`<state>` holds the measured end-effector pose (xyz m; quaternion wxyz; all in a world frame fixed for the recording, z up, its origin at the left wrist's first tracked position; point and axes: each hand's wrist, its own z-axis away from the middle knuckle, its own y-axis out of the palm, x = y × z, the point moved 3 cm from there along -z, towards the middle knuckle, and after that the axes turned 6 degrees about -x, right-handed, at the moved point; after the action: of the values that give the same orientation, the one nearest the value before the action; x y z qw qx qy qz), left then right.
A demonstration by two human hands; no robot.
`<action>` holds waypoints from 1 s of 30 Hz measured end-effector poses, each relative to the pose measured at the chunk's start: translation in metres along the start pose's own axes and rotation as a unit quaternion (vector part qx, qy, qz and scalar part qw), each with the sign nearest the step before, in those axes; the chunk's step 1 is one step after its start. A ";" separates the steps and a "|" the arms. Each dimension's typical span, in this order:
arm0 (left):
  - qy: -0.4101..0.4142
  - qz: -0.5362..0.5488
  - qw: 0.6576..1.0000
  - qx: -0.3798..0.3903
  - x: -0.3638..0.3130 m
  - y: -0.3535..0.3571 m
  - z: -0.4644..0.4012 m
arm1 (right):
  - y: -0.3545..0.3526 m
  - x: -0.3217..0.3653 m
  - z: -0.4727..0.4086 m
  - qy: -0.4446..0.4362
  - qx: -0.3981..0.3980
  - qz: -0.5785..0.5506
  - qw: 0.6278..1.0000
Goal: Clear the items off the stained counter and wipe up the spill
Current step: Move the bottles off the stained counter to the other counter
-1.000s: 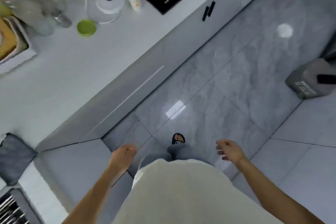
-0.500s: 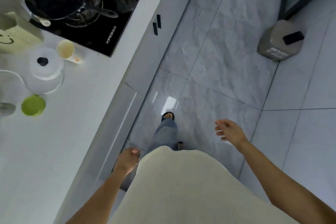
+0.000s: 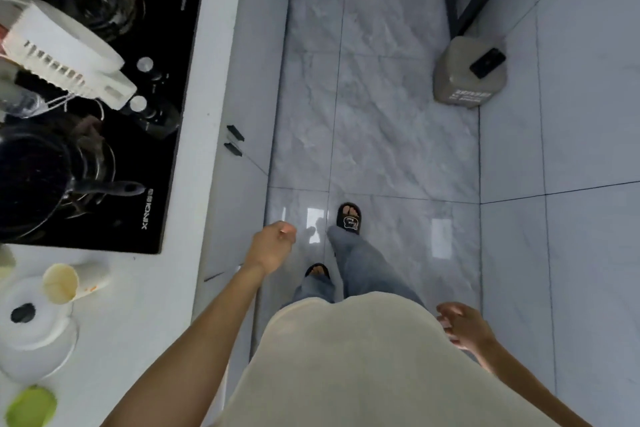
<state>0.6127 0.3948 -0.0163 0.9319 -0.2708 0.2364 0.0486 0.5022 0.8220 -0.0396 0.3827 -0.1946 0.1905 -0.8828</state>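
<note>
- The white bench (image 3: 149,305) runs along the person's left, bearing a green lid (image 3: 31,406), a white lid (image 3: 31,329) and a stained paper cup (image 3: 65,282) lying on its side, its long axis across the bench.
- The black hob (image 3: 162,135) reads "XINGIX", though blurred.
- The left hand (image 3: 272,246), loosely curled and empty, is nearer the cup.
- The right hand (image 3: 465,324) hangs relaxed, holding nothing.
- Writing on the floor bin (image 3: 460,80) is unreadable.

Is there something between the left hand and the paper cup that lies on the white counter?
Nothing visible stands between them. The left hand hangs over the floor beside the cabinet front, holding nothing. The paper cup lies tipped on the counter, and the counter stretch toward its edge is bare. The lidded container sits just beside the cup.
</note>
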 end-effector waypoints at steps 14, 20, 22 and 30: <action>-0.115 -0.077 0.990 -0.006 -0.046 -0.040 -0.072 | -0.035 0.309 -0.080 -0.091 0.028 -0.078 0.992; -0.135 -0.108 0.985 0.022 -0.068 -0.073 -0.107 | -0.031 0.435 -0.097 -0.164 0.030 -0.048 0.985; -0.139 -0.101 0.985 0.023 -0.084 -0.087 -0.130 | -0.030 0.463 -0.105 -0.157 0.027 -0.044 0.986; -0.104 -0.078 0.991 0.017 -0.220 -0.136 -0.249 | -0.039 0.494 -0.137 -0.076 0.006 -0.026 0.997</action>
<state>0.3452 0.1561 -0.0330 0.9569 -0.2658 0.1167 -0.0003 0.0998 0.5019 -0.0400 0.3742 -0.2637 0.1504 -0.8762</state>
